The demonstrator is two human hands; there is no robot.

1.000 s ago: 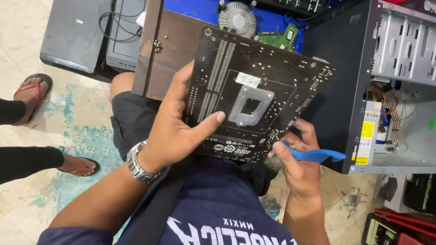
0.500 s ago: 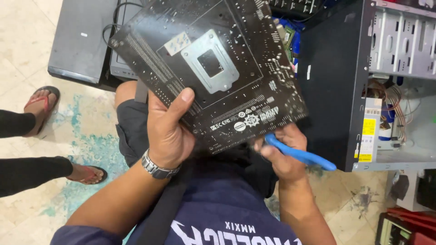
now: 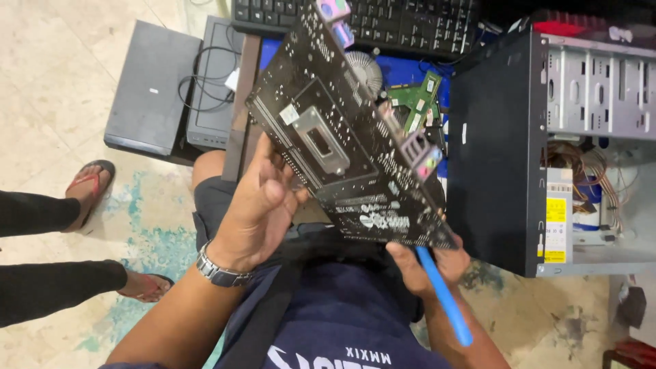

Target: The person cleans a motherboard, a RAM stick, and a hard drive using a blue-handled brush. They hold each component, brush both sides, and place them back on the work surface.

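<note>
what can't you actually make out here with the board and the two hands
- Head view: the right hand is mostly hidden under the black circuit board; its grip on the board can't be judged.
- The blue tool: its upper end is behind the board.
- The left hand: fingertips hidden behind the board's edge.
- The open computer case: cut off by the right edge.
- The keyboard: cut off by the top edge.

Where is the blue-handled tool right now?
In the head view the blue-handled tool is at lower right, in the right hand, just beneath the lower edge of the black motherboard.
</note>
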